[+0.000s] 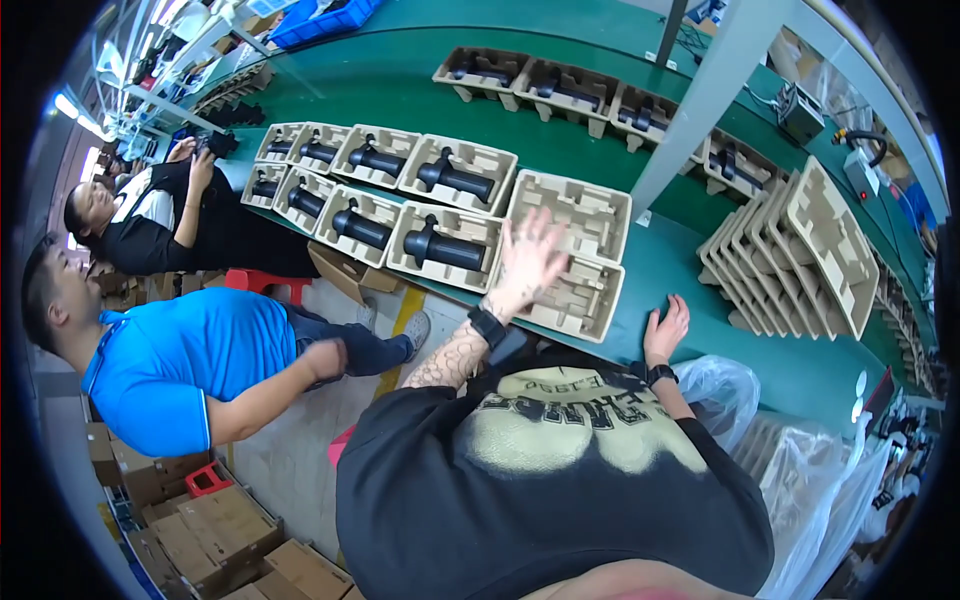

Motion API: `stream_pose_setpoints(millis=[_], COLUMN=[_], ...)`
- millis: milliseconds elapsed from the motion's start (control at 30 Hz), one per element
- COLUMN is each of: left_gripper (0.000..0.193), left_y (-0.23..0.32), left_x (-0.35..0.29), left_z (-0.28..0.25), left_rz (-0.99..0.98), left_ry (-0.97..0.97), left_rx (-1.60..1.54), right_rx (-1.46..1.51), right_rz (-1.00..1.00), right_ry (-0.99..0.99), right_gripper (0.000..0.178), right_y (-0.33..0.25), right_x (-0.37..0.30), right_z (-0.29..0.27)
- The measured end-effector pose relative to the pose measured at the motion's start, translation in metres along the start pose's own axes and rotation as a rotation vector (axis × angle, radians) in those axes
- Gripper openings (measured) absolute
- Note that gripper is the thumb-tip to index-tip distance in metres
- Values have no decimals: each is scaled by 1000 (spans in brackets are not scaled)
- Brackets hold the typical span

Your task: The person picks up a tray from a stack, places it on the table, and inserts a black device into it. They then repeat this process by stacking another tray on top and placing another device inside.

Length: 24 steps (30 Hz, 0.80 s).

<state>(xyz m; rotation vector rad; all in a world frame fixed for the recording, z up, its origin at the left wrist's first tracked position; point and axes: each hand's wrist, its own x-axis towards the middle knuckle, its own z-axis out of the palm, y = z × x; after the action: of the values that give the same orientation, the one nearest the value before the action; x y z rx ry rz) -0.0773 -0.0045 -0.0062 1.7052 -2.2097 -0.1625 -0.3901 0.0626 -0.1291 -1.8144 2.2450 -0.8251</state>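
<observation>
My left hand (535,255), fingers spread, hovers over or touches two bare moulded pulp trays; contact is hard to tell. The farther tray (612,205) adjoins the nearer tray (597,318), partly behind the hand. To their left, two rows of similar trays each hold a black cylindrical device with a collar, such as the nearest device (445,247) and the one behind it (455,180). My right hand (668,328) lies on the green tabletop (690,262), its fingers extended and holding nothing. A tilted stack of nested pulp trays (830,240) stands to its right.
More filled trays (563,90) line the back, near a grey metal post (712,90). Clear plastic bags (810,490) hang at the right edge. A person in blue (200,350) and another person in black (165,225) are at left. Cartons (215,530) fill the lower-left floor.
</observation>
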Motion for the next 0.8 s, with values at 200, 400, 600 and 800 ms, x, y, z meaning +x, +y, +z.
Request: stream_pose_setpoints(millis=[200, 400, 600, 800], left_gripper=[70, 76, 77, 83], left_y=[24, 23, 29, 43], left_x=[-30, -37, -49, -53], left_z=[12, 11, 8, 6], left_rz=[43, 24, 41, -61], left_ry=[-105, -116, -126, -166], left_rx=[-68, 31, 82, 67], right_rx=[16, 40, 471, 1095], right_rz=[-3, 6, 251, 557], right_ry=[12, 5, -307, -490], right_gripper=[43, 42, 44, 45], right_y=[-6, -3, -4, -97], right_x=[0, -4, 25, 32], right_z=[-4, -2, 7, -8])
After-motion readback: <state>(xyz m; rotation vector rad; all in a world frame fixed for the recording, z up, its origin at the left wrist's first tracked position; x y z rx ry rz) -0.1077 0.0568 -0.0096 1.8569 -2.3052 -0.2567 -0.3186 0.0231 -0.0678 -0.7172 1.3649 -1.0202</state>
